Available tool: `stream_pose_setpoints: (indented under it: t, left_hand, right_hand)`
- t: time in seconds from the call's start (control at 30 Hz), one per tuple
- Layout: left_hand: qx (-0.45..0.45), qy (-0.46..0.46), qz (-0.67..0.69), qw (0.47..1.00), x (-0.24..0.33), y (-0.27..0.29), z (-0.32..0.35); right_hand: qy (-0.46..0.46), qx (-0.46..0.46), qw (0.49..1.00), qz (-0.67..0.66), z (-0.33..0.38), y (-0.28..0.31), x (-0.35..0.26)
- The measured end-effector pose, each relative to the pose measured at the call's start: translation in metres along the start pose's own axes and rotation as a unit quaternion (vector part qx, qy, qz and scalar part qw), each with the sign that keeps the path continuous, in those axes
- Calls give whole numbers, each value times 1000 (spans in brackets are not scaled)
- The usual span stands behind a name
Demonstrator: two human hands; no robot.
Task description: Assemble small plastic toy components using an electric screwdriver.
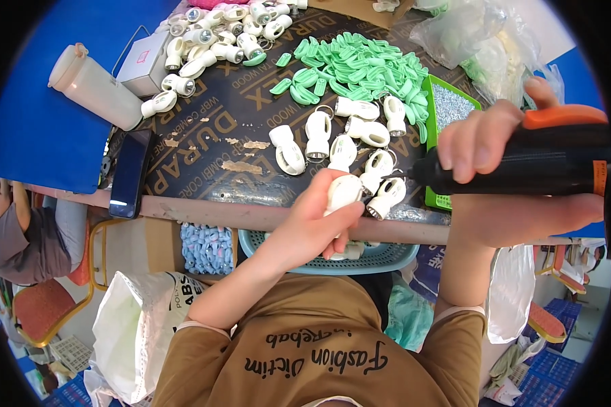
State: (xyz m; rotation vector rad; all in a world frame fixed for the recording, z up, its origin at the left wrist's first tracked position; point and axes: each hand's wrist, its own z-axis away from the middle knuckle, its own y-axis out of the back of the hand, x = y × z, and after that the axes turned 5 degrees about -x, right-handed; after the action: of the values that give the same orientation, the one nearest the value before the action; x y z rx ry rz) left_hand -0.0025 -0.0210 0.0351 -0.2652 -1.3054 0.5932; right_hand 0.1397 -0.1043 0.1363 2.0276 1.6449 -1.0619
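My left hand (322, 214) is closed around a white keychain flashlight (345, 192) near the table's front edge. In my right hand (478, 146) is a black electric screwdriver (516, 159) with an orange part on top. Its thin bit points left, toward the flashlights, and ends just right of my left hand; I cannot tell whether it touches one. Several more white flashlights (318, 136) lie on the table just beyond, some with metal rings. Behind them spreads a heap of small green plastic pieces (366, 64).
A green tray (429, 108) of small metal screws sits beside my right hand. At the left are a phone (130, 173), a white bottle (98, 88) and a white box (144, 64). More flashlights (200, 51) lie piled at the far left. Below the table edge is a blue-green basket (397, 261).
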Motion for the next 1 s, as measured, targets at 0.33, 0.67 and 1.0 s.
stream_pose_setpoints:
  t: [0.33, 0.67, 1.0]
  left_hand:
    - [241, -214, -442, 837, 48, 58, 9]
    - [67, -371, -671, 638, 64, 16, -53]
    - [-75, -163, -111, 977, 20, -19, -43]
  right_hand:
    - [-42, 112, 992, 28, 25, 29, -17]
    - [-11, 113, 993, -30, 22, 29, -12]
    - [25, 102, 994, -18, 21, 12, -29]
